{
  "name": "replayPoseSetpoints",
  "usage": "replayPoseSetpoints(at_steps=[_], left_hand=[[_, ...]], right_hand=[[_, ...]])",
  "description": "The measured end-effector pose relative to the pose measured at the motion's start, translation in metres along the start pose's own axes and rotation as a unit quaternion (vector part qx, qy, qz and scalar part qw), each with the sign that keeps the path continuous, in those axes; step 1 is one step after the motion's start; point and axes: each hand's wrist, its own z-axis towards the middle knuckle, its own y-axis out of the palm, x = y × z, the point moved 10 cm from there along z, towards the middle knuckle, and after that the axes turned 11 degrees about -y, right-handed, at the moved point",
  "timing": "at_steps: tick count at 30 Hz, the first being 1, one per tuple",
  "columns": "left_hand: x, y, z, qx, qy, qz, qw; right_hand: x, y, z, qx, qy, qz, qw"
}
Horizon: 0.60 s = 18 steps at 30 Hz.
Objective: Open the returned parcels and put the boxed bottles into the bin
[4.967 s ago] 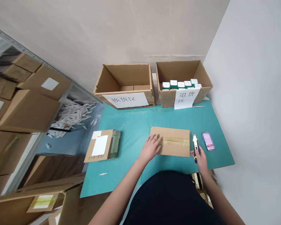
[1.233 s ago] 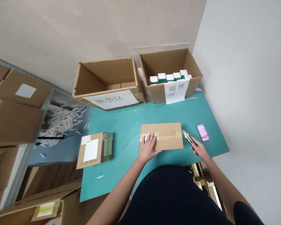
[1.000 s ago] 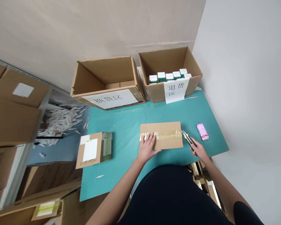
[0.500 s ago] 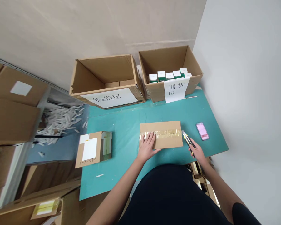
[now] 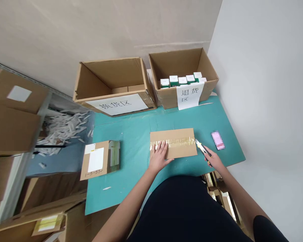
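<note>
cardboard box (image 5: 180,150) partly hidden under left hand (image 5: 158,159)

Now I've slanted the slim black-and-yellow utility knife (image 5: 201,148) leftward; its tip, beyond my right fingers (image 5: 213,156), reaches the rectangular brown cardboard box (image 5: 179,134).

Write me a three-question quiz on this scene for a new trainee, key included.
1. Which tool does the person's right hand hold?
2. True or false: the pink item lies on the green tabletop, to the right of the taped box.
3. Fill in the blank: the ____ hand rests on the taped box.

Key:
1. A box cutter.
2. True.
3. Left; the left hand lies near the box's left end.
</note>
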Motion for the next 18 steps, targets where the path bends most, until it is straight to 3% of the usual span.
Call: replayPoseSetpoints(at_steps=[12,18], left_hand=[[0.0,0.0,-0.001,-0.001,0.005,-0.001,1.0],[-0.002,0.001,0.002,-0.006,-0.009,0.0,1.0]], right_hand=[[-0.008,-0.019,0.001,-0.09,0.019,-0.039,0.995],[0.008,-0.008,-0.013,-0.107,0.033,-0.038,0.993]])
